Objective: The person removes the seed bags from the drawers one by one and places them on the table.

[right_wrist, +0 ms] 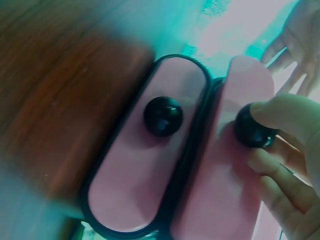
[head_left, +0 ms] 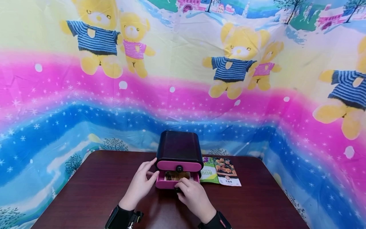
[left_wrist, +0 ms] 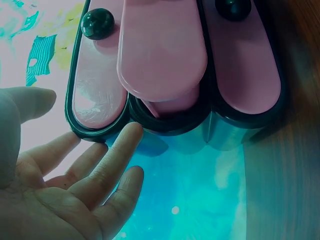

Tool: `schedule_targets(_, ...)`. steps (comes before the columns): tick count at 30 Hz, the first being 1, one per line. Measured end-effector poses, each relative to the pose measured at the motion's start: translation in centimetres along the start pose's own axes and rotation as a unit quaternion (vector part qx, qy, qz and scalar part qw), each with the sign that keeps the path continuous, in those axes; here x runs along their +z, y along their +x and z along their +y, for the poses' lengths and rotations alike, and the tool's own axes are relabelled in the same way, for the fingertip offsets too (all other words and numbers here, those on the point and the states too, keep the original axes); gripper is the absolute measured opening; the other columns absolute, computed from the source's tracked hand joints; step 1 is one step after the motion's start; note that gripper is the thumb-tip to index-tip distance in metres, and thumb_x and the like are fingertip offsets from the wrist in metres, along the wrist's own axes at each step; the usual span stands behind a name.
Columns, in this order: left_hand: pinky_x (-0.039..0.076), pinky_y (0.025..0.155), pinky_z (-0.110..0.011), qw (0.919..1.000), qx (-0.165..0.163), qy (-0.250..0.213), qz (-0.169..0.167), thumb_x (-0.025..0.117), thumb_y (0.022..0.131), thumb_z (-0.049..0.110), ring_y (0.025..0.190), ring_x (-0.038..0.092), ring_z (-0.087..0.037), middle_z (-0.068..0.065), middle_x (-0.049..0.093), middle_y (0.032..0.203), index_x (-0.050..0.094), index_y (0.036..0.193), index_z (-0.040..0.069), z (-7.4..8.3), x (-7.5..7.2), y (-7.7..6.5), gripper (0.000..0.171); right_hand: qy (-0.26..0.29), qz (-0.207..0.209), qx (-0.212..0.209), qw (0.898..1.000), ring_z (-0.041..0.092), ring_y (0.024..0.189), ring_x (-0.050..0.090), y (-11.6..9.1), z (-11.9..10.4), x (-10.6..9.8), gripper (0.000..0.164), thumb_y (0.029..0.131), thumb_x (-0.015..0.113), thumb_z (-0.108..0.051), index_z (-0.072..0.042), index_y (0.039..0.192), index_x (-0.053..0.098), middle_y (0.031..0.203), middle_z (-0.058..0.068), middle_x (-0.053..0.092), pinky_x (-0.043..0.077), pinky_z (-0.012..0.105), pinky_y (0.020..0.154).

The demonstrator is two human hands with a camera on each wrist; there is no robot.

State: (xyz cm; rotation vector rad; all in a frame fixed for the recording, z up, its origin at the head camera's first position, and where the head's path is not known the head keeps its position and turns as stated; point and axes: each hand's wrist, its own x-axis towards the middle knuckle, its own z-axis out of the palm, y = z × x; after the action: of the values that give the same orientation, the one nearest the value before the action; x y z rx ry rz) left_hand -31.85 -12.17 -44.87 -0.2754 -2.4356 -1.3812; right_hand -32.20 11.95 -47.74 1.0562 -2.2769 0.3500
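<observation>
A black cabinet with rounded edges and pink drawer fronts stands near the back of the table; the left wrist view shows three drawers. Its middle drawer is pulled partway out, with something brownish-gold inside, too small to identify. My right hand pinches that drawer's round black knob between thumb and fingers. Spread and relaxed, my left hand is by the cabinet's left side, fingertips at its edge; the left wrist view shows nothing in it. The top drawer and bottom drawer are closed.
Right of the cabinet lie two flat printed packets: a green one and one with orange flowers. Both lie on the dark wood table. A bear-printed cloth hangs behind and around the table.
</observation>
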Motion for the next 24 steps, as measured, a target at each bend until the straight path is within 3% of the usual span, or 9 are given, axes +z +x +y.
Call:
schedule_targets(8,0.051,0.060,-0.023,1.0000,-0.001,0.002,0.001,0.066,0.100,0.014,0.097,0.070,-0.022,-0.013,0.053,0.140,0.050,0.152,0.015,0.1,-0.1,-0.1,0.055,-0.022,0.000,-0.024,0.999,0.006,0.073,0.058,0.0,-1.0,-0.8,0.035,0.072,0.090,-0.015,-0.019,0.103,0.075,0.091,-0.009,0.058,0.050,0.024,0.067)
schedule_targets(12,0.050,0.059,-0.023,1.0000,-0.002,0.000,0.000,0.066,0.100,0.014,0.097,0.069,-0.022,-0.013,0.053,0.140,0.050,0.152,0.015,0.1,0.0,-0.1,0.055,-0.036,-0.007,-0.036,0.999,0.005,0.071,0.055,-0.1,-1.3,-1.0,0.028,0.072,0.090,-0.016,-0.019,0.097,0.077,0.087,-0.008,0.054,0.047,0.022,0.064)
schedule_targets(24,0.050,0.061,-0.023,1.0000,-0.001,0.001,0.002,0.066,0.099,0.014,0.095,0.069,-0.021,-0.013,0.053,0.140,0.050,0.152,0.014,0.1,0.1,-0.1,0.055,-0.065,-0.075,-0.046,0.994,0.004,0.072,0.058,0.1,-2.9,-2.7,0.018,0.076,0.089,-0.021,-0.019,0.087,0.075,0.082,-0.009,0.056,0.047,0.020,0.062)
